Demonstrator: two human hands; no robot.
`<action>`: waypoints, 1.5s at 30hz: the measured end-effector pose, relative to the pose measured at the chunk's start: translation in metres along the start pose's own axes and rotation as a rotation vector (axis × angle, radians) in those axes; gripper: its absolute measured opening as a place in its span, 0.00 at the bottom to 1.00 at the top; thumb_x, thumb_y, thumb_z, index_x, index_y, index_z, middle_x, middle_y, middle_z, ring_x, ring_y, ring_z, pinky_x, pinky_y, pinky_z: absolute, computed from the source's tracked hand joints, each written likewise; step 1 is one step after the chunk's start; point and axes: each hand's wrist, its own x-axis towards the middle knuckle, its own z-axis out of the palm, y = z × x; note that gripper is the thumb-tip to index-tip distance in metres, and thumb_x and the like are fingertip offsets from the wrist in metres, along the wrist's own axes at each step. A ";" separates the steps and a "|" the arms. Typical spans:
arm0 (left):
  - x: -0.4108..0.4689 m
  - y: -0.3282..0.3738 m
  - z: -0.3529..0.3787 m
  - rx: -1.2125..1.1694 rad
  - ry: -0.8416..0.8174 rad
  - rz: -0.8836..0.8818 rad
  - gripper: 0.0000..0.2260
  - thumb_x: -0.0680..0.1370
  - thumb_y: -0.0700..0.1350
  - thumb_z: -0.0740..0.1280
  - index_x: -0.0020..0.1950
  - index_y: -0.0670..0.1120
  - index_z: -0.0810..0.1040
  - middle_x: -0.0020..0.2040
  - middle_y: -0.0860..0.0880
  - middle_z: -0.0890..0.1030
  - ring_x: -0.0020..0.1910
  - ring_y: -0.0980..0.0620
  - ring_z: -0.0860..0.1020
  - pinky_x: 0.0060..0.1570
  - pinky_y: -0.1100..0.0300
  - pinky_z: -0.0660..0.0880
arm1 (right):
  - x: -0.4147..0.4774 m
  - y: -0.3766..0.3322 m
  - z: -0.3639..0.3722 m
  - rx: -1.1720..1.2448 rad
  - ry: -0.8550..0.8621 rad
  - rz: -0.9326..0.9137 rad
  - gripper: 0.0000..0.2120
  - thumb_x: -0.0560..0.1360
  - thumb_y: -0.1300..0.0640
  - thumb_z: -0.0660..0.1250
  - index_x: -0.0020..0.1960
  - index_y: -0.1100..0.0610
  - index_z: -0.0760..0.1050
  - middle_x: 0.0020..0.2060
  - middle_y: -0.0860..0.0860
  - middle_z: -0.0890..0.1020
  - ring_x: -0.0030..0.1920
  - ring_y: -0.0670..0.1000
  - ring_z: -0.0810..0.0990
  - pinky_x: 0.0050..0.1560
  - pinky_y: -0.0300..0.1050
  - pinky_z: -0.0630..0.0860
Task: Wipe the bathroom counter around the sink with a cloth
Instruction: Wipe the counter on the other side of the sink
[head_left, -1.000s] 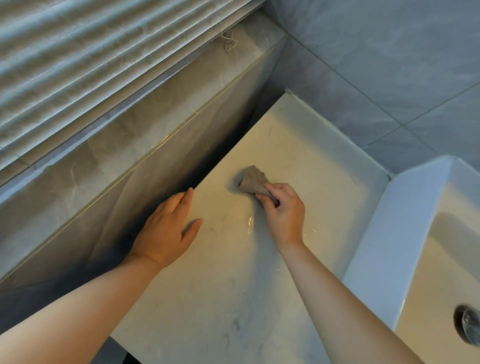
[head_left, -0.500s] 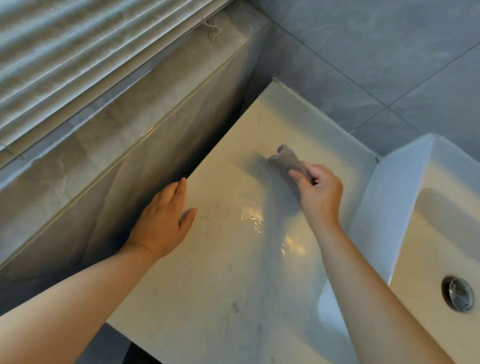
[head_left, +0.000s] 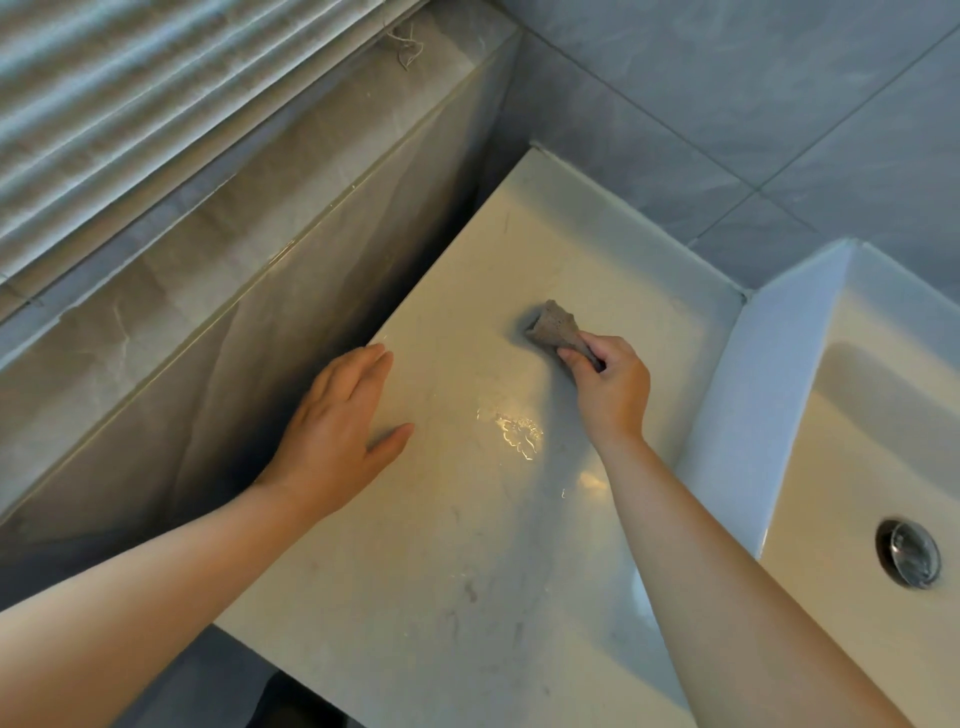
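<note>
A pale marbled counter (head_left: 467, 571) runs from the near edge to the tiled back wall. My right hand (head_left: 610, 387) grips a small grey-brown cloth (head_left: 553, 325) and presses it onto the middle of the counter. The cloth's free end sticks out past my fingers toward the back wall. My left hand (head_left: 337, 431) lies flat on the counter's left edge, fingers together, holding nothing. A wet glossy patch (head_left: 514, 431) shines just in front of the cloth. The white sink (head_left: 857, 467) stands raised on the right, with a metal drain (head_left: 909, 553).
A grey stone ledge (head_left: 234, 260) with a vertical face rises along the counter's left side, under window blinds (head_left: 130, 104). Grey tiled wall (head_left: 727, 104) closes the back. The sink's upright white side (head_left: 743, 415) borders the counter on the right.
My right hand swept the cloth to the right toward the sink, then came back a little toward the middle. My left hand has stayed on the counter's left edge.
</note>
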 end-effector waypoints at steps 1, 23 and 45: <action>-0.003 0.002 0.001 0.007 -0.007 0.023 0.32 0.76 0.55 0.65 0.75 0.42 0.60 0.75 0.46 0.61 0.73 0.48 0.59 0.72 0.52 0.60 | -0.006 0.000 0.000 0.001 -0.002 -0.004 0.10 0.71 0.59 0.71 0.52 0.56 0.83 0.41 0.49 0.79 0.39 0.44 0.75 0.40 0.26 0.66; -0.012 -0.002 0.022 0.179 -0.064 0.139 0.33 0.75 0.62 0.55 0.71 0.40 0.69 0.71 0.44 0.69 0.72 0.44 0.64 0.70 0.48 0.62 | -0.011 -0.005 -0.071 -0.087 0.105 0.055 0.04 0.71 0.57 0.69 0.39 0.57 0.78 0.34 0.53 0.74 0.35 0.50 0.71 0.32 0.34 0.63; -0.014 -0.002 0.024 0.253 -0.076 0.154 0.36 0.74 0.64 0.55 0.72 0.39 0.66 0.72 0.42 0.67 0.72 0.43 0.61 0.71 0.50 0.55 | -0.120 0.013 -0.022 -0.066 0.034 0.134 0.09 0.72 0.58 0.71 0.52 0.55 0.82 0.42 0.47 0.79 0.42 0.48 0.78 0.44 0.35 0.72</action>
